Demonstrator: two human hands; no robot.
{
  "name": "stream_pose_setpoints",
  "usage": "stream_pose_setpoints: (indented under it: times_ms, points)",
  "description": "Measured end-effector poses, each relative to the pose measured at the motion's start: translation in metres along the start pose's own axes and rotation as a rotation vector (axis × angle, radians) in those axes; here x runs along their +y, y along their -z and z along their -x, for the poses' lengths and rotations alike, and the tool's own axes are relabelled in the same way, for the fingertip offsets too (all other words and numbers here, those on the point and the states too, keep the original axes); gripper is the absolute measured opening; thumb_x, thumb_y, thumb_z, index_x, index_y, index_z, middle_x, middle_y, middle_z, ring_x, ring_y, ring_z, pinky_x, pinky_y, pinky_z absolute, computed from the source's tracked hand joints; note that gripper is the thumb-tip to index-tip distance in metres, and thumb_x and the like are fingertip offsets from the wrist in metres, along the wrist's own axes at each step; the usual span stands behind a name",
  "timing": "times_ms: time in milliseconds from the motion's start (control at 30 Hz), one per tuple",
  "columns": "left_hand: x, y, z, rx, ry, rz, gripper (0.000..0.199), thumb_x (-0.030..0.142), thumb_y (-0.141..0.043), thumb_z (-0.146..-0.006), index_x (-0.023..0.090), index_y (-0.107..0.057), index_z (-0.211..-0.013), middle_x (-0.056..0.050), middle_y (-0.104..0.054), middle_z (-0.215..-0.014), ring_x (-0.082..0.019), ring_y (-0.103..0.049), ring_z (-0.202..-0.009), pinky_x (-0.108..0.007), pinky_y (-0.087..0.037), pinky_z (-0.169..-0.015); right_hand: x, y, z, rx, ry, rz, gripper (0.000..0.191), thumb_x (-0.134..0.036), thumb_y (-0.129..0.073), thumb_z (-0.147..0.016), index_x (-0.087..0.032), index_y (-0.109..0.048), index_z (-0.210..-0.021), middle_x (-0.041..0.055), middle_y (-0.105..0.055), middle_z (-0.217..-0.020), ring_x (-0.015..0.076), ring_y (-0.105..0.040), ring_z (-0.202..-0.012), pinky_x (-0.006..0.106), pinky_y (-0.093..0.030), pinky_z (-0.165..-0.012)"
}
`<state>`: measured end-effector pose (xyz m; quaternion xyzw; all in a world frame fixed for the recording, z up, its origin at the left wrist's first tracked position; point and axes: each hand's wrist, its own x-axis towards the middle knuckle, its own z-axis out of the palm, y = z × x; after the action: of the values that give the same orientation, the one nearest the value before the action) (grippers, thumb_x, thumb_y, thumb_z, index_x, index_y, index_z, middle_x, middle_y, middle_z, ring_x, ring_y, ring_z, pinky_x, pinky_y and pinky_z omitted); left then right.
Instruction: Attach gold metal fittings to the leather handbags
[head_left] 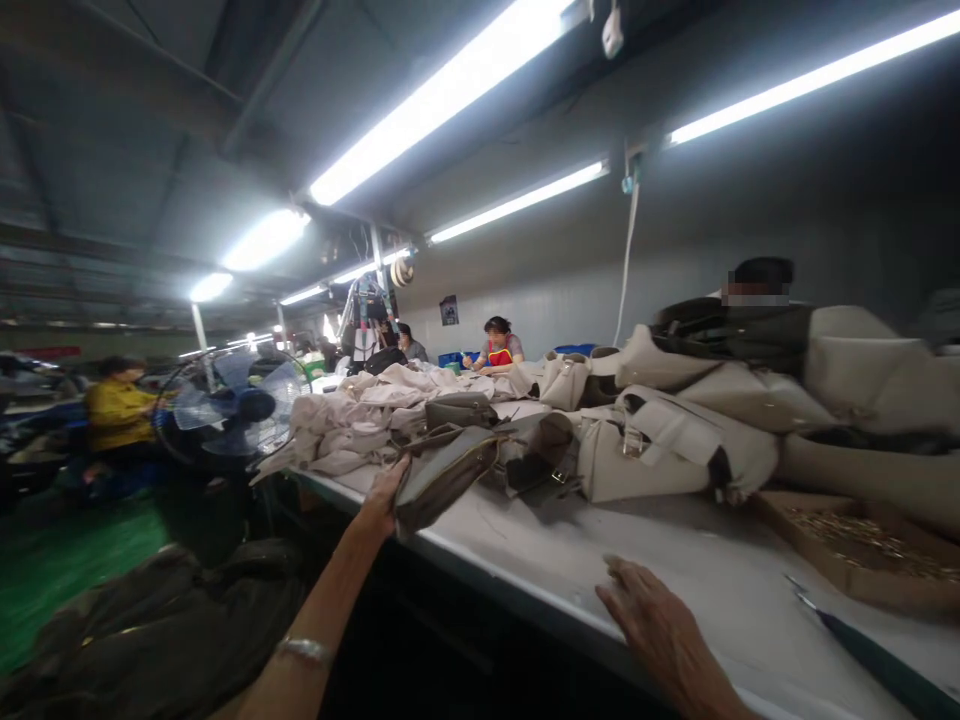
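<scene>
My left hand [385, 494], with a silvery bracelet at its wrist, grips the near end of a grey-olive zippered bag [448, 480] at the table's front edge. A gold-coloured zip runs along the bag's upper side. My right hand [651, 608] is over the white tabletop [540, 575], holding nothing, its fingers stretched out and slightly blurred. Just beyond the held bag lies another dark bag [536, 450] with a buckle. Beige bags [611, 465] with straps and buckles are heaped behind and to the right.
To the right sit a cardboard box [817, 575] of small gold-coloured metal pieces and a tool with a dark green handle [874, 645]. A large fan [251, 405] stands left of the table. Dark bags [172, 630] are piled low at left. Several people work farther off.
</scene>
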<state>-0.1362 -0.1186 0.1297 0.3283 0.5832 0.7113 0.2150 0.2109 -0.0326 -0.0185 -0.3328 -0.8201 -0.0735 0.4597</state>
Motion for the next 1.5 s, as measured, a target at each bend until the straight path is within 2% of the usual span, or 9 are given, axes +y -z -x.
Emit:
stream_pose_setpoints:
  times_ms: [200,367,467,600,767,933,1133,1300,1500]
  points:
    - [-0.019,-0.064,0.041,-0.219,0.215,0.245,0.029,0.035,-0.044,-0.092,0.017,-0.058,-0.111,-0.007,-0.071,-0.086,-0.020,-0.069,-0.076,-0.034,-0.056,-0.069,-0.014,0.026,-0.009,-0.006,-0.101,-0.212,0.028,-0.034,-0.041,-0.095,-0.017,-0.062,-0.102,0.0065,-0.070,-0.090,0.0184,-0.069,-0.080,0.028,-0.057,-0.071]
    - [-0.035,-0.102,0.054,-0.447,0.366,0.290,0.032,0.041,-0.061,-0.080,0.014,-0.065,-0.098,-0.011,-0.073,-0.083,-0.026,-0.069,-0.081,-0.038,-0.055,-0.074,-0.030,0.051,-0.037,0.212,0.089,0.063,0.036,-0.022,-0.047,-0.090,-0.016,-0.049,-0.126,0.0135,-0.058,-0.122,0.0246,-0.055,-0.112,0.041,-0.050,-0.092]
    - [-0.043,-0.119,0.059,-0.584,0.395,0.295,0.028,0.039,-0.065,-0.077,0.014,-0.068,-0.091,-0.011,-0.073,-0.088,-0.025,-0.068,-0.090,-0.034,-0.053,-0.082,-0.038,0.055,-0.057,0.062,0.227,0.173,0.048,-0.015,-0.048,-0.086,-0.013,-0.044,-0.134,0.0159,-0.052,-0.131,0.0284,-0.047,-0.120,0.045,-0.045,-0.096]
    - [-0.050,-0.124,0.048,-0.761,0.367,0.164,0.041,0.051,-0.054,-0.081,0.015,-0.068,-0.096,-0.011,-0.071,-0.090,-0.026,-0.067,-0.092,-0.036,-0.053,-0.083,-0.026,0.046,-0.066,-0.179,0.270,0.149,0.042,-0.017,-0.044,-0.086,-0.014,-0.052,-0.128,0.0143,-0.064,-0.114,0.0253,-0.060,-0.098,0.039,-0.051,-0.082]
    - [-0.071,-0.116,-0.009,-0.230,-0.218,-0.382,0.062,0.056,-0.054,-0.075,0.009,-0.054,-0.115,-0.017,-0.060,-0.107,-0.032,-0.057,-0.106,-0.051,-0.044,-0.095,0.008,0.039,-0.058,-0.083,-0.029,-0.048,0.033,-0.027,-0.038,-0.093,-0.018,-0.062,-0.113,0.0108,-0.068,-0.104,0.0204,-0.065,-0.094,0.028,-0.053,-0.079]
    - [-0.087,-0.137,-0.036,-0.006,-0.490,-0.781,0.085,0.044,-0.063,-0.076,0.000,-0.025,-0.138,-0.028,-0.025,-0.145,-0.039,-0.023,-0.134,-0.058,-0.032,-0.104,0.019,0.038,-0.054,0.073,-0.470,-0.232,0.033,-0.044,-0.048,-0.086,-0.019,-0.068,-0.091,0.0041,-0.067,-0.070,0.0192,-0.064,-0.062,0.022,-0.050,-0.050]
    - [-0.034,-0.188,-0.061,-0.277,-0.835,-1.213,0.074,0.031,-0.062,-0.080,0.008,-0.024,-0.140,-0.018,-0.027,-0.149,-0.032,-0.018,-0.138,-0.049,-0.035,-0.105,0.012,0.033,-0.044,0.338,-0.968,-0.363,0.040,-0.056,-0.063,-0.067,-0.017,-0.059,-0.057,0.0025,-0.058,-0.050,0.0167,-0.053,-0.048,0.024,-0.045,-0.041]
    - [-0.014,-0.216,-0.102,-0.463,-0.693,-1.361,0.047,0.027,-0.060,-0.083,0.009,-0.047,-0.124,-0.019,-0.047,-0.132,-0.031,-0.041,-0.125,-0.045,-0.045,-0.094,0.011,0.038,-0.026,0.236,-1.128,-0.487,0.046,-0.060,-0.066,-0.061,-0.014,-0.064,-0.068,0.0048,-0.063,-0.057,0.0207,-0.056,-0.052,0.029,-0.048,-0.045]
    - [-0.020,-0.224,-0.115,-0.588,-0.515,-1.503,0.025,0.033,-0.057,-0.088,0.013,-0.060,-0.103,-0.007,-0.063,-0.104,-0.020,-0.061,-0.093,-0.041,-0.052,-0.083,0.013,0.040,-0.013,0.119,-1.050,-0.564,0.056,-0.069,-0.058,-0.065,-0.013,-0.062,-0.068,0.0070,-0.064,-0.061,0.0222,-0.057,-0.060,0.029,-0.048,-0.051]
